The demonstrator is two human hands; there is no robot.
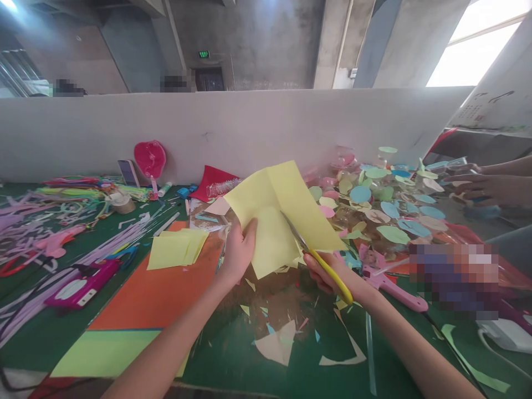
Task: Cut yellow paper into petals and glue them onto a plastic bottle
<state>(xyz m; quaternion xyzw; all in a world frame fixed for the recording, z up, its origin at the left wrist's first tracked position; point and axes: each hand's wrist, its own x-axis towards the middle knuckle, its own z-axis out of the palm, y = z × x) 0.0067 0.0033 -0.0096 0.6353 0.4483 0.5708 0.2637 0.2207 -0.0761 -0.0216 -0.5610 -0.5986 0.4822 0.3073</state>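
My left hand point(241, 249) grips the near left edge of a creased pale yellow sheet of paper point(286, 191), thumb on top. The sheet is held up above the table, partly cut, with one section hanging toward me. In my right hand point(328, 271) is a pair of scissors point(332, 275) with yellow handles. Their blades lie at the cut in the middle of the sheet, pointing away and to the left; part of the lower blade is hidden by the paper. Beneath, paper scraps point(280, 343) litter the green table point(233, 366).
Left lie yellow paper pieces point(177, 248) on orange sheets point(153, 291), a magenta device point(85, 284) and purple strips. Many coloured paper discs point(393, 234) are heaped at the right, near a pink glue gun point(394, 291). Another person's hands point(486, 191) work at far right. A white partition point(249, 127) stands behind.
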